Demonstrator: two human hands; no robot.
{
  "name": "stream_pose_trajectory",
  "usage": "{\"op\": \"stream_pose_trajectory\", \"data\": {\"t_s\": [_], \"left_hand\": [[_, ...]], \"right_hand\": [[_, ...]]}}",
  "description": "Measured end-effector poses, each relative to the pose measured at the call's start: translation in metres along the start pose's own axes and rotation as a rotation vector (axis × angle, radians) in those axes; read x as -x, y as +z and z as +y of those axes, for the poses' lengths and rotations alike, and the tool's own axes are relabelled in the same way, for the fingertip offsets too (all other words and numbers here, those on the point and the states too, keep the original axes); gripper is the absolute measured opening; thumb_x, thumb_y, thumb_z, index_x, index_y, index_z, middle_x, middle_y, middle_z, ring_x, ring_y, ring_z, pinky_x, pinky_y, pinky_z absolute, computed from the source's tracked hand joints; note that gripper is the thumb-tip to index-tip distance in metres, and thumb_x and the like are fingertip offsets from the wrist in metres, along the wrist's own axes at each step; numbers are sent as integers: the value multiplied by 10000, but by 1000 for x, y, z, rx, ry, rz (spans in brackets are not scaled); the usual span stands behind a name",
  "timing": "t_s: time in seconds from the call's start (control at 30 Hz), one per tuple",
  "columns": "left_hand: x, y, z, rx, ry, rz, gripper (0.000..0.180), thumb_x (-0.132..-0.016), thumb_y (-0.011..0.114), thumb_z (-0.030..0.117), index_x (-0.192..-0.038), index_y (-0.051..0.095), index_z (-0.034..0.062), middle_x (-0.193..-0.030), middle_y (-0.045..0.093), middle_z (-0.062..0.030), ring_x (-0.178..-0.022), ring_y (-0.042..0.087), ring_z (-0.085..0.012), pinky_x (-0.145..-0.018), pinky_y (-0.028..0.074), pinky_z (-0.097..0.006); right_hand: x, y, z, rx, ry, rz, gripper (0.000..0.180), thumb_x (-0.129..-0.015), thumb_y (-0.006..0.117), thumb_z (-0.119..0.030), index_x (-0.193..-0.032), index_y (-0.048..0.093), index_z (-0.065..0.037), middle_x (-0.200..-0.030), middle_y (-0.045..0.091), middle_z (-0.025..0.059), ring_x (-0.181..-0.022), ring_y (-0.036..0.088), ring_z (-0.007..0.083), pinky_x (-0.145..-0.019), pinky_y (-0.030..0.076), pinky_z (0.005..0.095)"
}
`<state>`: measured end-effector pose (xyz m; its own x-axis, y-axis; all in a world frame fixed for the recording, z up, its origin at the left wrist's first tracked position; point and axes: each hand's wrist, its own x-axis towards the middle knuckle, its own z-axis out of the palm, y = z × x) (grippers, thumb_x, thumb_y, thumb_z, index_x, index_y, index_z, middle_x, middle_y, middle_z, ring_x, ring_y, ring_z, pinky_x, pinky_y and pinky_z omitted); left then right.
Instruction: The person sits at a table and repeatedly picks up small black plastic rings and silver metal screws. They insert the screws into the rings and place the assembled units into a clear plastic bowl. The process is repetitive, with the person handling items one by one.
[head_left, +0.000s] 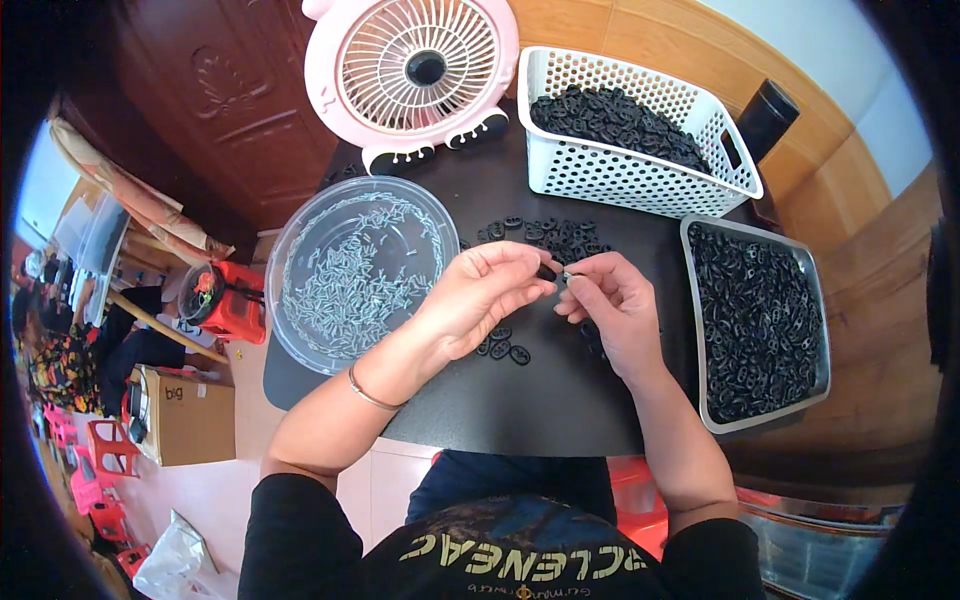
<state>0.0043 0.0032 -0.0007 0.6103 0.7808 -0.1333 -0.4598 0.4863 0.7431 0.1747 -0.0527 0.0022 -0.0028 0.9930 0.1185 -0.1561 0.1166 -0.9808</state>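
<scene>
Over the dark table, my left hand (485, 295) pinches a small black oval plastic piece (546, 272) between thumb and fingers. Close against it, my right hand (618, 310) has its thumb and forefinger closed on a tiny light metal pin (567, 277). The two sets of fingertips nearly touch; whether the pin sits inside the black piece is too small to tell. Beyond my hands lies a loose group of black oval pieces (560, 233), and several more ovals (503, 348) rest below my left hand. To the left, a round clear tub (285, 335) holds many small metal pins (350, 290).
A white perforated basket (630, 190) of black pieces stands at the back right. Right of my right hand is a metal tray (703, 385) full of black ovals. A pink fan (425, 68) stands at the back. Beyond the table's left side are a cardboard box (190, 420) and red stools.
</scene>
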Motion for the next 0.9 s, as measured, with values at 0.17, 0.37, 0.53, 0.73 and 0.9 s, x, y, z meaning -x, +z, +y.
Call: {"op": "stream_pose_trajectory", "data": {"t_s": [0.17,0.37,0.53,0.73,0.9], "left_hand": [[0,-1,0,-24,37,-2,168,-832,541,37,-989,554,-20,-987,586,-142,-850,609,-181,-773,518,-243],[1,5,0,-128,86,32,201,-811,555,1,-1011,556,-11,-962,595,-99,-883,597,-185,-807,499,-267],[2,3,-1,-213,68,101,230,-801,574,7,-1031,554,4,-920,590,-55,-809,574,-110,-764,483,-236],[1,2,-6,-184,152,59,203,-795,567,-23,-995,551,9,-841,570,-9,-787,555,-70,-756,483,-221],[-1,3,-8,-240,180,39,213,-784,571,-36,-991,550,9,-825,562,-12,-764,550,-72,-734,478,-217]], "right_hand": [[-1,-1,4,-28,-54,0,115,-834,552,-74,-930,554,-12,-811,596,56,-712,580,109,-649,466,225],[-3,0,2,6,-56,77,134,-826,547,-50,-945,558,8,-837,592,55,-769,565,100,-695,452,226],[-3,1,4,24,-31,108,111,-818,550,-39,-923,567,-4,-805,578,25,-741,546,79,-678,438,208],[-3,1,7,10,-19,121,93,-802,580,-52,-887,565,-18,-775,565,0,-689,517,55,-645,425,191],[-3,3,6,46,-8,130,89,-795,594,-64,-867,563,-22,-785,574,0,-678,517,45,-619,423,183]]}}
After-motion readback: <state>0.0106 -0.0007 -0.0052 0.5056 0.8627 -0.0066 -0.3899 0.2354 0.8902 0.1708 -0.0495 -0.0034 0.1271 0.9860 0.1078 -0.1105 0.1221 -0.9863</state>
